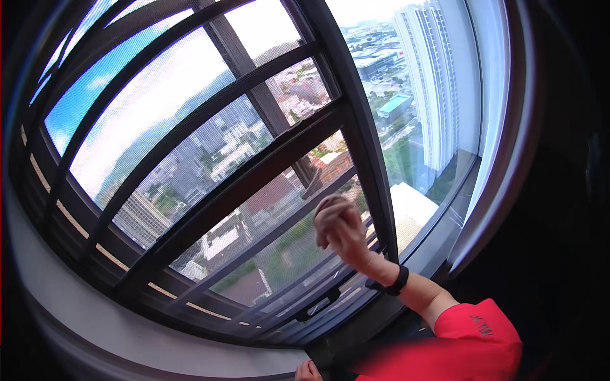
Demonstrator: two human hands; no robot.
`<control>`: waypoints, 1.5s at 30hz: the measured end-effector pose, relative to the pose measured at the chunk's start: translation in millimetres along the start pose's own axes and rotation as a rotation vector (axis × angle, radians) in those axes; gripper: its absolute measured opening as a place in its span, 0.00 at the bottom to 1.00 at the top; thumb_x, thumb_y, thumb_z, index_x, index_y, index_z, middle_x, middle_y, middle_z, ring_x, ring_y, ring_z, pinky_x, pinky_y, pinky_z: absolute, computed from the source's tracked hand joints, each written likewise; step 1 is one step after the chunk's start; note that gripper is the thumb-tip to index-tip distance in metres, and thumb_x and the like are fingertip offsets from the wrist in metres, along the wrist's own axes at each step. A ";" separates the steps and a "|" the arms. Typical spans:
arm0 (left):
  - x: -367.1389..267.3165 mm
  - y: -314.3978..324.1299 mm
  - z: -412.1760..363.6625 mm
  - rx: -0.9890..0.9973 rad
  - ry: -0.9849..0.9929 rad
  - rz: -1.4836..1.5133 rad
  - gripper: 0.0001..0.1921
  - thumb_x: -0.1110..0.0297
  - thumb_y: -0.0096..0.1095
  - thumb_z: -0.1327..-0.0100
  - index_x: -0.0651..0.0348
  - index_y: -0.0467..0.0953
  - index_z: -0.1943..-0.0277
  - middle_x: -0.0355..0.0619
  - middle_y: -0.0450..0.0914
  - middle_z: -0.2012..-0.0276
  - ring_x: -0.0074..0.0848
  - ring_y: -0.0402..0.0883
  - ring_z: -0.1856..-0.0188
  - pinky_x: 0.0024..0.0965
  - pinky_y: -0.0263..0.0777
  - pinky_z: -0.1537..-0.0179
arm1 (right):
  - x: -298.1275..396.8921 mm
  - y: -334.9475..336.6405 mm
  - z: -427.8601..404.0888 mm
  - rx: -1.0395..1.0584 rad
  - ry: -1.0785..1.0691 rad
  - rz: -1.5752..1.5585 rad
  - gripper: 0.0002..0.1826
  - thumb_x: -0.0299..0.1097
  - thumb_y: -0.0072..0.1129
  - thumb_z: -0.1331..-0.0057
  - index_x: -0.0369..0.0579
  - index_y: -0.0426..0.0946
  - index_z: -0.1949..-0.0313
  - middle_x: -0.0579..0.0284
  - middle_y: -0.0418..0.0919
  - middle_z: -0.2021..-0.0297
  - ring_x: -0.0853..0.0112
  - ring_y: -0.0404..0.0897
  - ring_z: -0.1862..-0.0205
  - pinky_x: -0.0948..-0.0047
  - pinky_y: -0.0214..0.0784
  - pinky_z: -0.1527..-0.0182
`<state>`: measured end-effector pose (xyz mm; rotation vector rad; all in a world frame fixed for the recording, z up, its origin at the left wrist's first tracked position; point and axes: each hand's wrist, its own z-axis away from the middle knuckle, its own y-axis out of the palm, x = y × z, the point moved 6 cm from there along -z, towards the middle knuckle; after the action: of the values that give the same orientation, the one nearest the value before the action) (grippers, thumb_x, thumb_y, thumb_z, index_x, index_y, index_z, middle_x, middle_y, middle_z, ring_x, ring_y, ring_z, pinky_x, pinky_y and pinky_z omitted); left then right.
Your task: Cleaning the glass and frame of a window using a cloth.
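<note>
Raised in front of a dark-framed window screen (pixel 267 200) is my right hand (pixel 339 226), its fingers curled and blurred. Whether something brownish is inside the curled fingers, I cannot tell. A black wristband (pixel 399 281) circles that wrist, below a red sleeve (pixel 476 328). The hand overlaps the lower mesh panel near its right upright (pixel 369 190); whether it touches the mesh is unclear. Only part of my left hand (pixel 309 371) shows at the bottom edge, by the end of the pale sill (pixel 228 355), its grip cut off by the frame.
Dark crossbars (pixel 238 190) run over the window. A black latch-like fitting (pixel 320 305) sits low on the frame. On the right is a glass pane (pixel 376 95) beside a whitish curtain-like strip (pixel 493 95). Outside stand a tall white tower (pixel 429 81) and lower buildings.
</note>
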<state>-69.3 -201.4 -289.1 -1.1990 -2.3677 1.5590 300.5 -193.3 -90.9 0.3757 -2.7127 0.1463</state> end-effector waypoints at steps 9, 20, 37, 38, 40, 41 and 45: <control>-29.8 0.7 -61.1 -0.094 -0.023 0.138 0.04 0.72 0.61 0.39 0.59 0.80 0.62 0.46 0.80 0.67 0.39 0.79 0.66 0.38 0.73 0.63 | -13.8 76.9 180.6 0.738 0.499 -0.804 0.06 0.26 0.54 0.38 0.49 0.77 0.61 0.62 0.72 0.61 0.73 0.75 0.61 0.71 0.70 0.59; -70.5 41.6 -96.4 0.316 -0.672 1.825 0.32 0.45 0.45 0.30 0.54 0.52 0.32 0.49 0.68 0.41 0.37 0.74 0.45 0.46 0.71 0.45 | 23.1 56.6 189.5 0.575 1.385 -1.632 0.22 0.31 0.51 0.33 0.43 0.62 0.40 0.57 0.73 0.53 0.69 0.78 0.54 0.70 0.72 0.50; -73.7 -189.6 -254.6 -1.006 0.425 -0.380 0.25 0.60 0.44 0.27 0.63 0.59 0.33 0.56 0.62 0.38 0.42 0.67 0.39 0.41 0.63 0.41 | -50.0 46.8 301.8 0.793 1.434 -0.712 0.20 0.34 0.53 0.31 0.37 0.67 0.43 0.53 0.75 0.50 0.66 0.79 0.54 0.70 0.72 0.50; -81.6 -176.2 -280.0 -0.968 0.412 -0.413 0.24 0.61 0.46 0.28 0.62 0.61 0.34 0.56 0.62 0.39 0.44 0.67 0.40 0.42 0.63 0.41 | -56.6 50.8 308.2 0.657 1.575 -0.786 0.19 0.33 0.53 0.32 0.36 0.68 0.45 0.51 0.75 0.51 0.66 0.79 0.55 0.70 0.73 0.51; -93.8 -172.3 -296.7 -0.996 0.389 -0.597 0.20 0.65 0.51 0.30 0.60 0.67 0.38 0.55 0.66 0.44 0.47 0.69 0.44 0.47 0.63 0.43 | -52.8 70.8 315.4 0.516 1.736 -0.892 0.18 0.33 0.54 0.32 0.36 0.68 0.46 0.51 0.75 0.52 0.64 0.78 0.55 0.67 0.74 0.53; -90.4 -166.7 -295.7 -0.993 0.387 -0.602 0.20 0.65 0.51 0.30 0.60 0.67 0.38 0.55 0.66 0.44 0.47 0.69 0.44 0.47 0.63 0.43 | -51.9 74.9 318.3 0.521 1.740 -0.894 0.18 0.33 0.54 0.32 0.36 0.68 0.46 0.51 0.75 0.52 0.64 0.78 0.55 0.67 0.74 0.53; -70.6 -135.4 -281.1 -0.859 0.435 -0.493 0.14 0.64 0.58 0.35 0.54 0.72 0.47 0.51 0.66 0.48 0.50 0.68 0.45 0.53 0.65 0.47 | -30.3 93.2 327.6 0.656 1.751 -0.939 0.19 0.31 0.57 0.34 0.36 0.67 0.46 0.51 0.75 0.52 0.65 0.78 0.54 0.66 0.73 0.52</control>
<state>27.6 -59.0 -19.5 -0.7805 -2.7375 0.0911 179.8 -147.4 -407.5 0.9916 -0.5941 0.6676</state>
